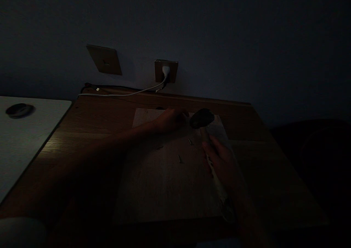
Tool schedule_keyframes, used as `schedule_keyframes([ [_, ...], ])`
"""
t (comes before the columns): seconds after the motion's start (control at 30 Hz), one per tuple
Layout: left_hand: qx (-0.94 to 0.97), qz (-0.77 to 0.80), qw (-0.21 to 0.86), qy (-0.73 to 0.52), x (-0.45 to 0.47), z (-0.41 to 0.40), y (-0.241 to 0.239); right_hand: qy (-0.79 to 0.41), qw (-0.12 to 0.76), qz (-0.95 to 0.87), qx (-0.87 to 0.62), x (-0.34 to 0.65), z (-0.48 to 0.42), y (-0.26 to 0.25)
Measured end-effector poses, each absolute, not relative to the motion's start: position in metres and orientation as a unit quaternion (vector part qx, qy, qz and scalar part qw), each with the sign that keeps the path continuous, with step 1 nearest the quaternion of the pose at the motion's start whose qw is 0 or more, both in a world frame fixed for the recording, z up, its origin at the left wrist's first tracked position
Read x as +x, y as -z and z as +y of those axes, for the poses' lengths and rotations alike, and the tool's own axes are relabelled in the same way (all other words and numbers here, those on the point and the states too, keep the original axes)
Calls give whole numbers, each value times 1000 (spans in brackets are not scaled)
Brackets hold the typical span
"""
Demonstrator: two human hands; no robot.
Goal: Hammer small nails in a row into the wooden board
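Observation:
The scene is very dark. My right hand is wrapped round the pale handle of a mallet, whose dark, rounded head is raised over the far right part of a light board. Near the board's far edge, just left of the mallet head, my left hand is closed with its fingers curled together; what they hold, if anything, is hidden. Between me and the mallet head, one thin metal nail and another nail are at the board, tilted; how deep they sit I cannot tell.
Beneath the board is a wooden table against a wall. A white cable runs along its back edge to a wall socket. On the left, a white surface holds a dark round object.

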State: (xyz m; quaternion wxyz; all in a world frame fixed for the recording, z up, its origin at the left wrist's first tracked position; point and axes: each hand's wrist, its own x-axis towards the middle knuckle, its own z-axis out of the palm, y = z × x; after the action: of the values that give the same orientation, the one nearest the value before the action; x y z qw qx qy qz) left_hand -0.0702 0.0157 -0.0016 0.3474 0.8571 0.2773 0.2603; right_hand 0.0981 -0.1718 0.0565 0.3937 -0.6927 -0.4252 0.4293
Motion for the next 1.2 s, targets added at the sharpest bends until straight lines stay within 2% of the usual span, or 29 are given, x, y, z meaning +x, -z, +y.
schedule_keyframes([
  [0.3, 853, 281, 342, -276, -69, 18, 7, -452, 364, -456, -674, 88, -153, -50],
  [0.47, 869, 306, 328, -210, -76, 20, -7, -451, 369, -453, -675, 85, -155, -49],
  [0.6, 906, 308, 220, -188, -88, 6, -34, -436, 367, -422, -705, 90, -167, -54],
  [0.77, 991, 60, 0, -119, -85, -28, -46, -426, 369, -381, -732, 106, -194, -49],
  [0.9, 992, -31, -83, -85, -70, -48, -32, -424, 364, -347, -753, 114, -211, -40],
  [1.07, 987, -59, -78, -129, -64, -45, -23, -425, 360, -361, -748, 115, -217, -37],
  [1.2, 985, 43, 47, -158, -81, -16, -28, -430, 351, -366, -747, 115, -218, -40],
])
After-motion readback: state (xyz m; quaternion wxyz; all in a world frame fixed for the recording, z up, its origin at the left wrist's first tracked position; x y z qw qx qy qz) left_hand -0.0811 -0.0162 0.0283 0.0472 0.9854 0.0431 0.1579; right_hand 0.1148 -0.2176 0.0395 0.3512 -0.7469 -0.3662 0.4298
